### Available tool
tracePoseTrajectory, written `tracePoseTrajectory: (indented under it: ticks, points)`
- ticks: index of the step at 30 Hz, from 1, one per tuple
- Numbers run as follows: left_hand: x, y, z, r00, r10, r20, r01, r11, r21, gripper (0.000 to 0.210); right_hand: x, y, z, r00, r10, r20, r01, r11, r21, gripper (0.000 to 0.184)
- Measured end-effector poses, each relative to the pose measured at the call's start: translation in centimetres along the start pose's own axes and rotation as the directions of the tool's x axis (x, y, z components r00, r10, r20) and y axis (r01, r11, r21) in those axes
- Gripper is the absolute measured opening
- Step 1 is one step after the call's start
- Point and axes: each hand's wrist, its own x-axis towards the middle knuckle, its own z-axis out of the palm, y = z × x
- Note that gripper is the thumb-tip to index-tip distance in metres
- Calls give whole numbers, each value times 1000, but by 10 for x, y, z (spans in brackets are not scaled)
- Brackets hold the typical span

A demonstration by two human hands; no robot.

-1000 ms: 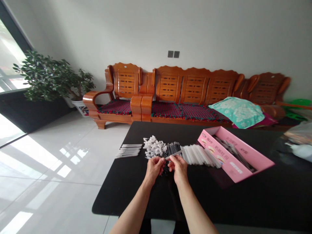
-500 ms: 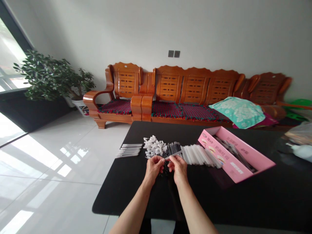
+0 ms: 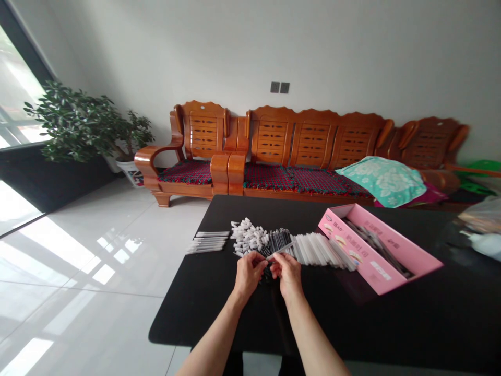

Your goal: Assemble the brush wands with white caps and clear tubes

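Over the front of the table, my left hand [image 3: 248, 274] and my right hand [image 3: 287, 271] meet with closed fingers on one slim translucent pen barrel [image 3: 284, 248]. My right thumb and fingers pinch its middle; my left fingertips close at its lower left end, where they hide any small part. The barrel slants up to the right. Small black pieces [image 3: 266, 279] lie under my hands, partly covered. Just beyond are a heap of white pen caps [image 3: 248, 235], a bunch of dark pen refills [image 3: 279, 238] and a row of translucent barrels [image 3: 315, 249].
Several pens [image 3: 208, 242] lie side by side at the left edge of the black table [image 3: 203, 308]. A pink box [image 3: 378, 250] holding dark slim pieces stands on the right, near plastic bags [image 3: 483, 243]. A wooden sofa [image 3: 313, 138] stands behind the table.
My left fingers have shifted slightly at the barrel's lower end, and the barrel is tilted a little more steeply. The piles and the box have stayed put.
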Motion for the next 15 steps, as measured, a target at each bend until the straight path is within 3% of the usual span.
tracePoseTrajectory:
  ticks: [4, 7, 11, 13, 15]
  points:
    - [-3, 7, -2, 978, 209, 10, -207, 961, 185, 6, 3, 3, -4, 999, 46, -20, -45, 998, 34, 23]
    - [1, 1, -11, 977, 214, -10, -206, 953, 223, 6, 6, 5, -13, 998, 61, -32, -60, 997, 41, 21]
    - [18, -19, -40, 957, 233, -174, -132, 882, 452, 20, 9, 8, -27, 997, 72, 7, -72, 997, 35, 21]
    - [26, -28, -55, 953, 271, -138, -146, 805, 575, 25, 9, 9, -31, 997, 70, 23, -71, 997, 29, 22]
    - [31, -34, -66, 958, 285, -23, -204, 737, 644, 27, 9, 9, -32, 997, 69, 32, -70, 997, 26, 22]
